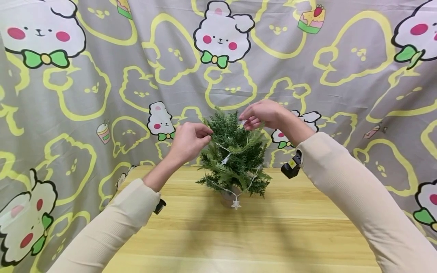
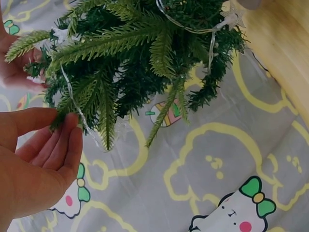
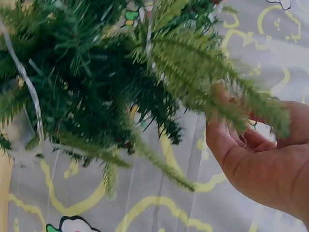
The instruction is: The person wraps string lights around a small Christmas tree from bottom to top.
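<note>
A small artificial Christmas tree (image 1: pixel 235 151) stands in a pot, with a string of star lights (image 1: pixel 224 160) wound over its branches. My left hand (image 1: pixel 191 138) is at the tree's left side, thumb and fingertips pinching a dark green branch tip (image 2: pixel 59 118). Close by, the clear wire (image 2: pixel 70 89) of the lights runs down past those fingers. My right hand (image 1: pixel 264 113) is at the upper right of the tree, its curled fingers holding a whitish piece of the light string (image 1: pixel 243 122). In the right wrist view, a light green branch (image 3: pixel 227 106) partly covers its fingertips.
The tree stands near the back of a wooden table (image 1: pixel 239 235). A star light (image 1: pixel 236 204) hangs in front of the pot. Behind the table hangs a grey curtain (image 1: pixel 177 87) with cartoon prints. A small black camera (image 1: pixel 291 165) sits at the right wrist.
</note>
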A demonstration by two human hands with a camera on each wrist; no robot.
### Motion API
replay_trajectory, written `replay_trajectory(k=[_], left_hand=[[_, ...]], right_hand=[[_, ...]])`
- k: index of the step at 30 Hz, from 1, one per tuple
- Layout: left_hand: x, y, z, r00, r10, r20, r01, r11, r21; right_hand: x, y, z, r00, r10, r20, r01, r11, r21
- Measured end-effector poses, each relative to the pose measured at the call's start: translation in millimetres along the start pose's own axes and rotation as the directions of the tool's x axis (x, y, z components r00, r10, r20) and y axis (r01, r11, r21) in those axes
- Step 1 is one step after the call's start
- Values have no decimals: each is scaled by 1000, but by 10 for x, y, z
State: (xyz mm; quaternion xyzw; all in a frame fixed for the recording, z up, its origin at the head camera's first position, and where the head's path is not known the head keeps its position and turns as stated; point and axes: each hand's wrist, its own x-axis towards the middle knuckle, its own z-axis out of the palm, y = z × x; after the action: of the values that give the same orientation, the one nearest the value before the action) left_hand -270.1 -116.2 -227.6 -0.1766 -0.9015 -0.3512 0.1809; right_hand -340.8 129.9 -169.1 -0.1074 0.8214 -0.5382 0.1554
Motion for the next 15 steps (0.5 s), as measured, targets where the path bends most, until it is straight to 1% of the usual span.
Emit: replay_trajectory(k=[4,6,10,15], left_hand=[[0,3,6,1000,-3,-2,3,1000,-1],[3,-2,8,1000,-4,-7,4,1000,1],[9,-29,9,1000,-9,-10,9,1000,3],[6,-27,7,1000,1,-10,-1,1000,-2]], right_hand=[[-46,-56,89,1000,0,7,0,1000,-4],[-74,-93,146,1000,-14,-5,14,999,-43],[-124,-160,268,995,-74,-60,66,989,-129],[-172,-197,418,977,-165,-137,130,964,-231]])
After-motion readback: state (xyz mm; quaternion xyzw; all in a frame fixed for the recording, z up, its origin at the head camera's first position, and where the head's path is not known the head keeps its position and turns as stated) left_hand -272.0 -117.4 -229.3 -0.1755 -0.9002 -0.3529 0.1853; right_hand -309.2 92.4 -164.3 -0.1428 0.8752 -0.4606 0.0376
